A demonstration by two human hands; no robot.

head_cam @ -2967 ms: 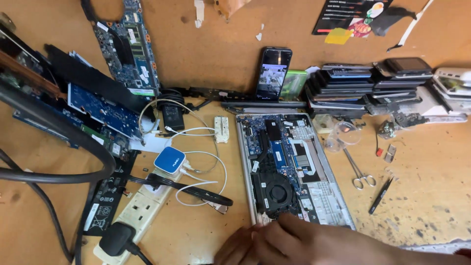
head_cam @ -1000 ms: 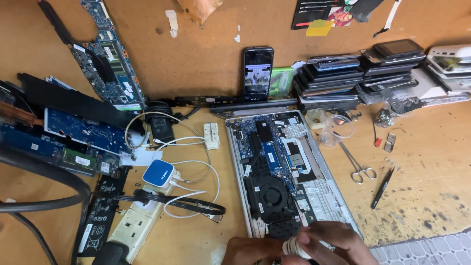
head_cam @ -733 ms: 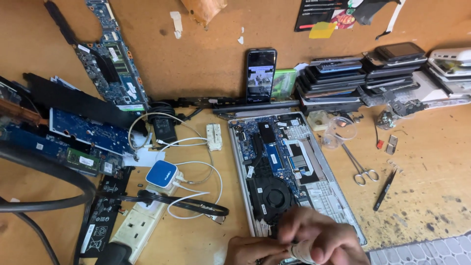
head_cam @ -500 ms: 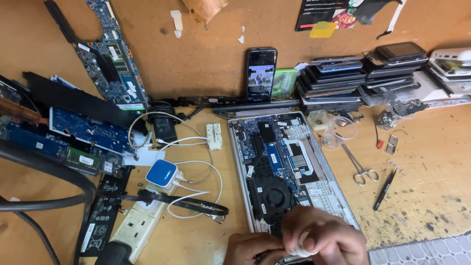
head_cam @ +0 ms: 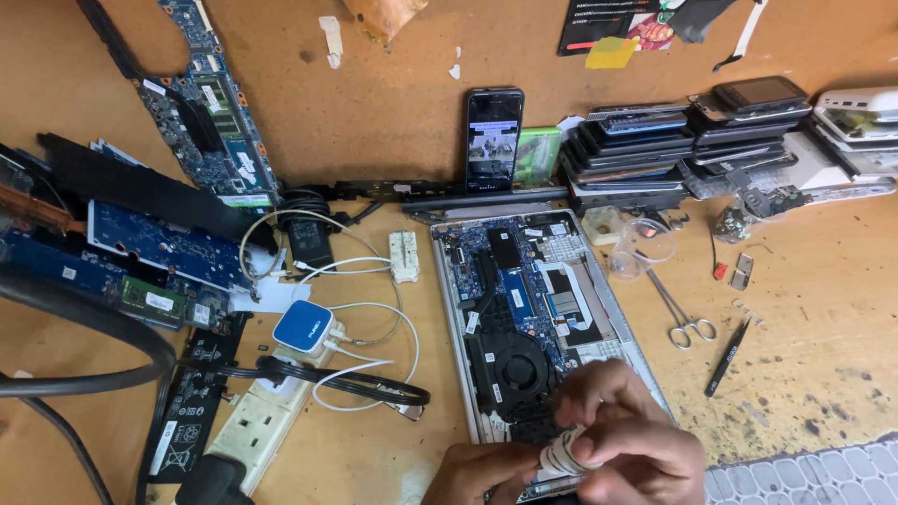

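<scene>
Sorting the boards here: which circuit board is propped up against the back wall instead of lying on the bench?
The long narrow board at upper left: it leans diagonally against the brown wall. The blue boards below it lie flat, and another sits inside the open laptop.

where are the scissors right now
In the head view the scissors lie on the wooden bench right of the open laptop, left of the black tweezers.

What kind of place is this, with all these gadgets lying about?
Most likely an electronics repair bench: an opened laptop with its insides bare, loose circuit boards against the wall, and a stack of phones.
</scene>
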